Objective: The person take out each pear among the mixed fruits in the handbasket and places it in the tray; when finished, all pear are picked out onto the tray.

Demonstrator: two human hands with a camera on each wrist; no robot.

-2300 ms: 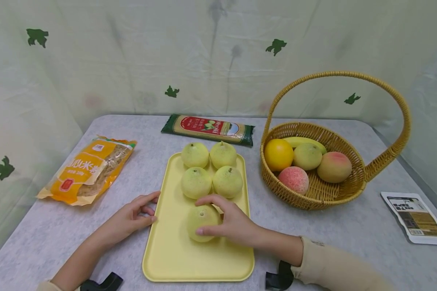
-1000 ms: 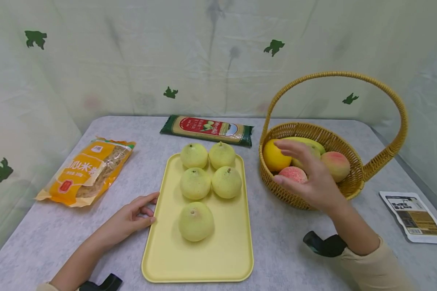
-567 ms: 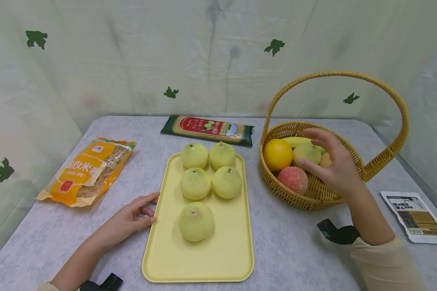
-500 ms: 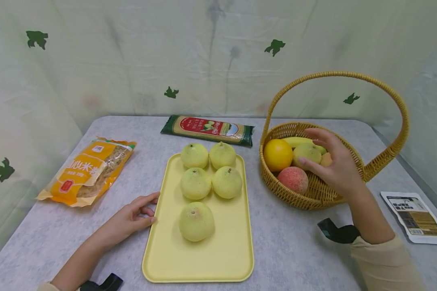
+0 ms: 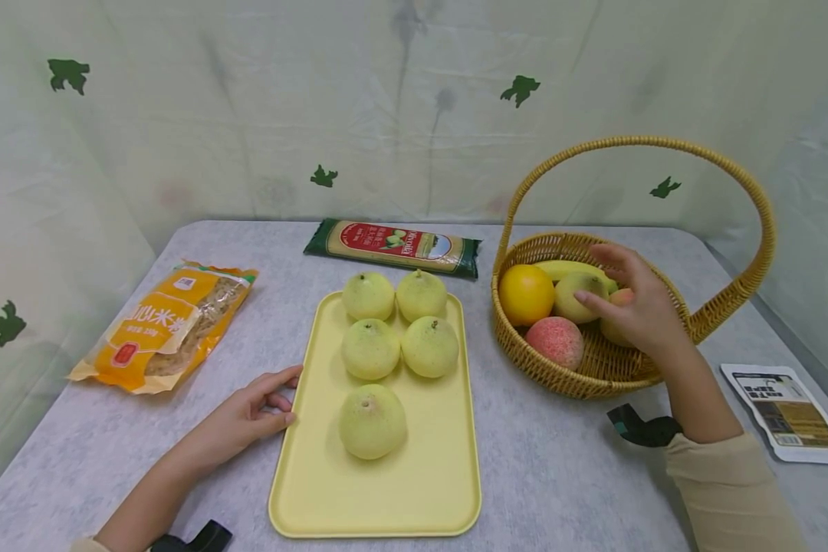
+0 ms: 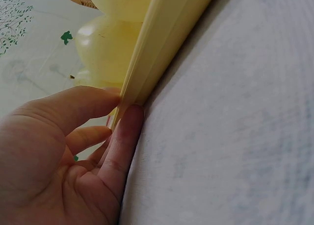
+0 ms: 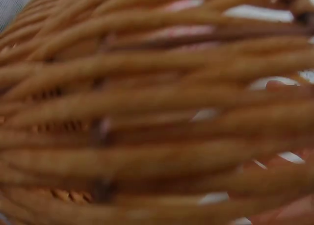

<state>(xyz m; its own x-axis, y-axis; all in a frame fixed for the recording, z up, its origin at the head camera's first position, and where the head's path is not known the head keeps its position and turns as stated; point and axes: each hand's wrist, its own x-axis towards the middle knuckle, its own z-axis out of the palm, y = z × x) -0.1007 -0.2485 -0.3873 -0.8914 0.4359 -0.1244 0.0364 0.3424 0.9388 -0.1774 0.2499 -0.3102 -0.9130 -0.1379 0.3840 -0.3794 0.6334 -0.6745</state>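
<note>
At the left rim of the yellow tray [image 5: 338,498], my left hand [image 5: 251,410] holds the edge between thumb and fingers; the left wrist view shows the fingertips [image 6: 131,118] at the rim. Several pale green, round, pear-like fruits [image 5: 371,349] stand on the tray, one [image 5: 372,422] apart in front. My right hand [image 5: 638,303] reaches into the wicker basket [image 5: 538,372], thumb and fingers spread, above a peach [image 5: 617,333] it partly covers and beside a yellow-green fruit [image 5: 579,297]. Basket weave fills the right wrist view, blurred, so finger contact is hidden.
Also in the basket are an orange [image 5: 527,295], a banana [image 5: 566,267] and a pink peach [image 5: 555,342]; its tall handle [image 5: 635,141] arches overhead. An orange food bag [image 5: 169,326], a green-ended packet [image 5: 393,247] and a white pouch [image 5: 786,414] lie around.
My right hand let go of the front fruit on the tray, moved right to the basket, and lowered over the peach. That fruit shifted slightly left. The left hand stayed at the rim.
</note>
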